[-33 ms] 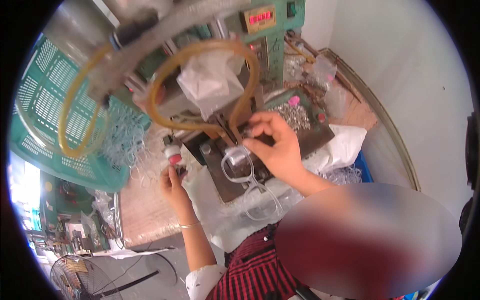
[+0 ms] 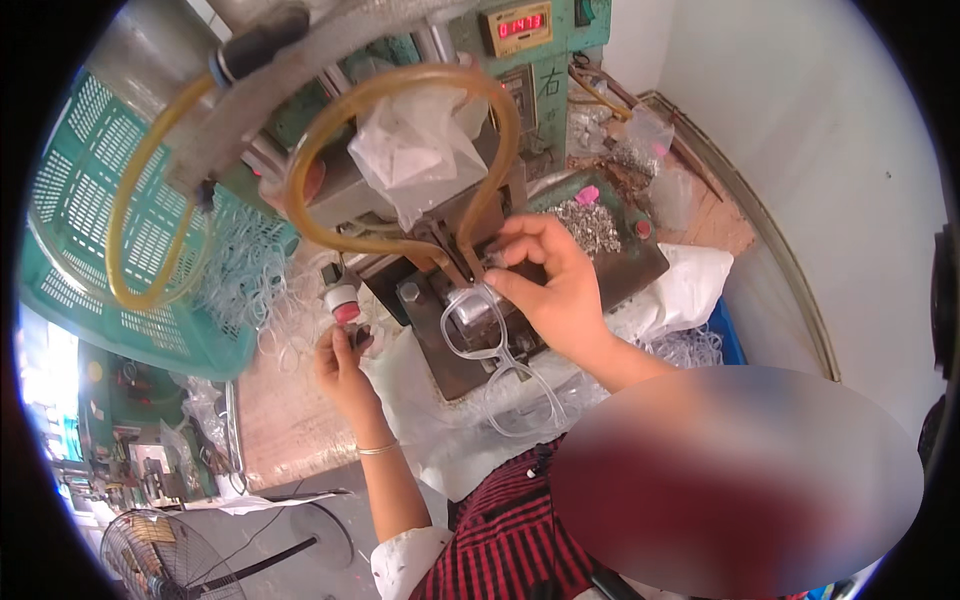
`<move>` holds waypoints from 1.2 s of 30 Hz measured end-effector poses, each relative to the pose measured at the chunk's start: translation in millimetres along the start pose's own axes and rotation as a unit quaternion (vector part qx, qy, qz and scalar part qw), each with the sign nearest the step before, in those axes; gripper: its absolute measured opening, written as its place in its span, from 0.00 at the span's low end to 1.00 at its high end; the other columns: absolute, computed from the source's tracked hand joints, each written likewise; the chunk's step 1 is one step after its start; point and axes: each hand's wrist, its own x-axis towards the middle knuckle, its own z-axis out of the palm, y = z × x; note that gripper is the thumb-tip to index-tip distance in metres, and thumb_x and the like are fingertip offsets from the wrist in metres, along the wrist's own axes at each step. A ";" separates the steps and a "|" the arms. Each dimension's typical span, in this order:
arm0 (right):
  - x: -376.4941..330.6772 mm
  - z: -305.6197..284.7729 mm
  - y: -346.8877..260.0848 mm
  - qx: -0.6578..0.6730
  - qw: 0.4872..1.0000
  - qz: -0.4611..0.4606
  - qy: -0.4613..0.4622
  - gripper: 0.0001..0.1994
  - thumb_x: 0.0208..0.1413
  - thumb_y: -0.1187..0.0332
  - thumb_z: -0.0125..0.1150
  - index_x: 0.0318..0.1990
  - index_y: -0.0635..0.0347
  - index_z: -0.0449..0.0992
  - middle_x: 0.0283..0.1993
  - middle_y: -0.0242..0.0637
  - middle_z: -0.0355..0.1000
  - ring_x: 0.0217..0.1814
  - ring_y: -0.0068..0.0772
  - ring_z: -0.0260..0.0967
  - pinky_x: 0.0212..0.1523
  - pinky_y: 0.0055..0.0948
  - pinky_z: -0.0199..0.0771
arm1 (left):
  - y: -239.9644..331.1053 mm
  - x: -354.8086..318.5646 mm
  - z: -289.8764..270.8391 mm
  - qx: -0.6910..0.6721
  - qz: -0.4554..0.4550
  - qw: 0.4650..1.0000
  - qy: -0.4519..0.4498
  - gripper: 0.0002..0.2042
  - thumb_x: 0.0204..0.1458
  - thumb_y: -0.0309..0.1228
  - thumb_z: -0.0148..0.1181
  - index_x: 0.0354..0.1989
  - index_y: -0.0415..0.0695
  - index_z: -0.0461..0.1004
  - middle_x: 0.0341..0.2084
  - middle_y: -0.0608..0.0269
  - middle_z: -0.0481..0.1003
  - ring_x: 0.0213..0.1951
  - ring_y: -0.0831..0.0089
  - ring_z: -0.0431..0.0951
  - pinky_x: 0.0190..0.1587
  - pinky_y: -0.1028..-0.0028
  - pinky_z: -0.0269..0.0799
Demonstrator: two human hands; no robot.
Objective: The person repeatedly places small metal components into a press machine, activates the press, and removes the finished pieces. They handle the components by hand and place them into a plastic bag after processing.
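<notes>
My right hand is closed at the press, thumb and fingers pinching the upper end of a clear plastic eyeglass frame. That end sits against the small metal tooling below the press head; the exact contact is hidden by my fingers. The frame's other lens rim hangs down toward my lap. My left hand is curled round a small dark piece just below a red push button with a pale collar. Whether that dark piece is loose or part of the control is unclear.
A yellowish hose loops before the green machine, which has a lit red display. Small metal parts lie on the base, right. A green basket with clear frames stands left. A plastic bag covers the head.
The view has shifted slightly and is sharper now. My left hand is a little farther left and lower relative to the red button. My right hand keeps its pinch on the eyeglass frame.
</notes>
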 end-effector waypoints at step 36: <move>-13.2 -100.4 49.6 -0.574 0.813 -0.087 0.043 0.05 0.44 0.72 0.70 0.28 0.58 0.78 0.37 0.42 0.74 0.46 0.49 0.71 0.46 0.45 0.72 | 93.0 -95.1 57.3 0.225 0.399 0.838 -0.295 0.10 0.50 0.29 0.66 0.41 0.43 0.80 0.45 0.53 0.81 0.50 0.46 0.79 0.61 0.48 0.67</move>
